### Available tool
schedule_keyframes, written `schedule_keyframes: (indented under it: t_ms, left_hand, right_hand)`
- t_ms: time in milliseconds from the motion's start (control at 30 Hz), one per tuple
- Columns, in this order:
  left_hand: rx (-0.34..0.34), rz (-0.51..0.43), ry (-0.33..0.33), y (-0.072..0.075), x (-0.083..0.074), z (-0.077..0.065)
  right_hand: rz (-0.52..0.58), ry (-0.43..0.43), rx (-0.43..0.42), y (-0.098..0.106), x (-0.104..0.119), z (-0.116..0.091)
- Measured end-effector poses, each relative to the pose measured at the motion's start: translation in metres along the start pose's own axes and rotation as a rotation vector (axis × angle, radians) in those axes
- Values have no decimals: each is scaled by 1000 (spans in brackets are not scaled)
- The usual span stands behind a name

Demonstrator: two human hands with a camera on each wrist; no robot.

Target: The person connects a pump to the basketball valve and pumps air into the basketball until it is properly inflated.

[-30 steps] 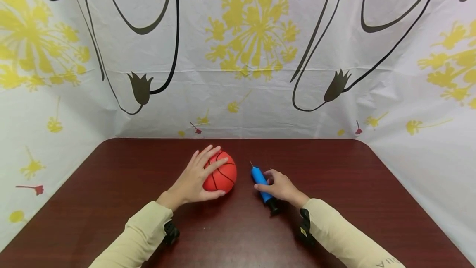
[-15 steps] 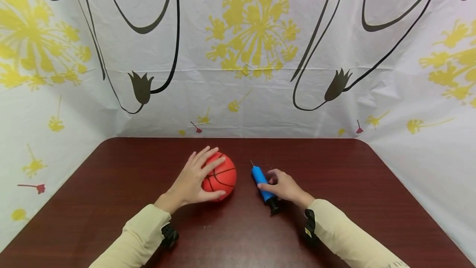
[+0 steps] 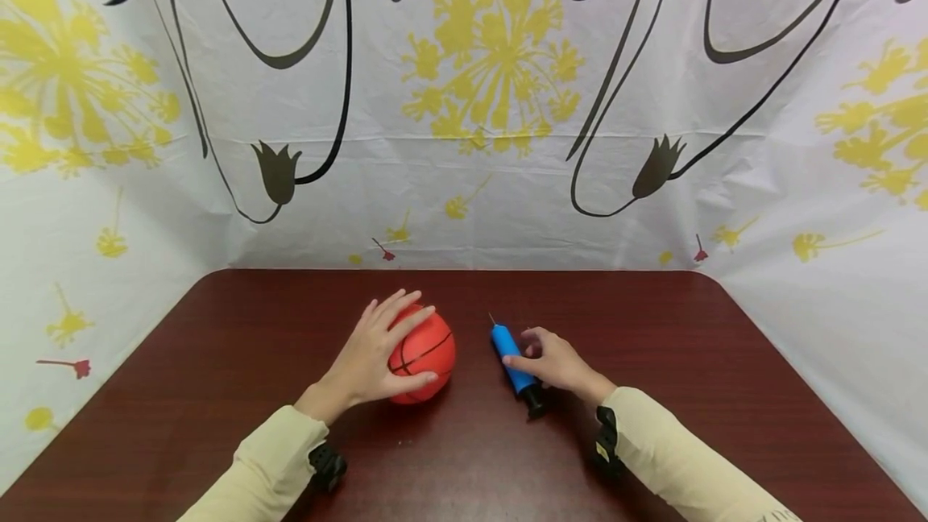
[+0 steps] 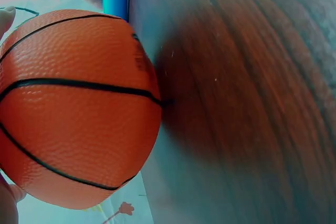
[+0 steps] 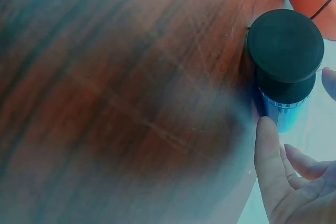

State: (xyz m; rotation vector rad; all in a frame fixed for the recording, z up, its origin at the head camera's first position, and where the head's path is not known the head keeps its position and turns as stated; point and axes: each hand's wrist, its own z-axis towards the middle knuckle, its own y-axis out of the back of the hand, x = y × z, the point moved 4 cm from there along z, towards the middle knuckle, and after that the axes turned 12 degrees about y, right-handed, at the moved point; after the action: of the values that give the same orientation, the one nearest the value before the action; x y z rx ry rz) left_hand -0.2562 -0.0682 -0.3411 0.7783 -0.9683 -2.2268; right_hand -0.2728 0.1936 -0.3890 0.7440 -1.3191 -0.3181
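An orange-red toy basketball with black seams sits on the table. My left hand grips it from the left, thumb along the near side and fingers over the top; its palm side is hidden in the head view. To the right, a small blue hand pump with a black handle lies on the table, its thin needle pointing away. My right hand is relaxed around the pump's right side. Its thumb overlaps the barrel, while the other fingers are loosely bent just off it.
The dark red-brown table has rounded far corners. A white sheet with flower prints hangs behind it and along both sides. Black wrist devices are strapped over the cream sleeves.
The basketball has rolled slightly left and nearer, its seams turning under my left hand. My right hand has drawn a little to the right, while the pump has stayed in place.
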Motion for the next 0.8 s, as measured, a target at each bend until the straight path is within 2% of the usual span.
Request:
schedule_keyframes:
  t_ms: [267, 600, 800]
  left_hand:
    - [4, -6, 41, 3, -1, -3]
    - [34, -27, 36, 5, -6, -5]
    - [46, -9, 96, 5, -6, -6]
  right_hand:
    - [5, 3, 3, 2, 2, -1]
    - [15, 7, 14, 6, 2, -4]
    - [19, 12, 16, 6, 3, -5]
